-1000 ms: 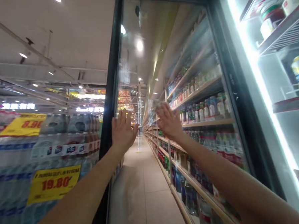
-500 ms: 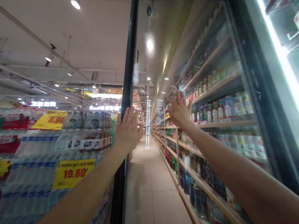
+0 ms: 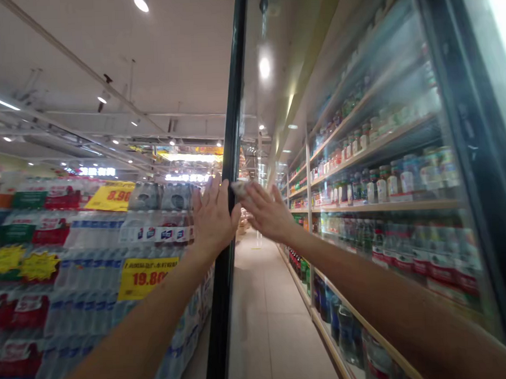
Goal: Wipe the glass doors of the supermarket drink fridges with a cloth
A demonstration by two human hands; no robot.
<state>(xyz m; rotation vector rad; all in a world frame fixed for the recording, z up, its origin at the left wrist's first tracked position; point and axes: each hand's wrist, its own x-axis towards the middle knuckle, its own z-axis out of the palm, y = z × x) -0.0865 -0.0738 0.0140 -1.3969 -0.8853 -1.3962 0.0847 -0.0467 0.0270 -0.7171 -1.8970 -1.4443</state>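
A glass fridge door (image 3: 361, 150) stands open in front of me, its dark edge frame (image 3: 230, 173) running top to bottom. My left hand (image 3: 214, 217) lies flat with fingers spread against that edge frame. My right hand (image 3: 265, 211) presses a small crumpled whitish cloth (image 3: 240, 188) against the glass close to the frame, fingers stretched over it. The two hands are almost touching.
Stacked packs of bottled water (image 3: 91, 266) with yellow price signs (image 3: 145, 277) stand on the left. Through the glass, long shelves of bottled drinks (image 3: 375, 188) run down the right side of a tiled aisle (image 3: 268, 324). The lit fridge interior (image 3: 502, 18) is at far right.
My right hand with the cloth slid left across the glass, from the middle of the pane to beside my left hand. The view swung left, putting the fridge interior mostly out of frame.
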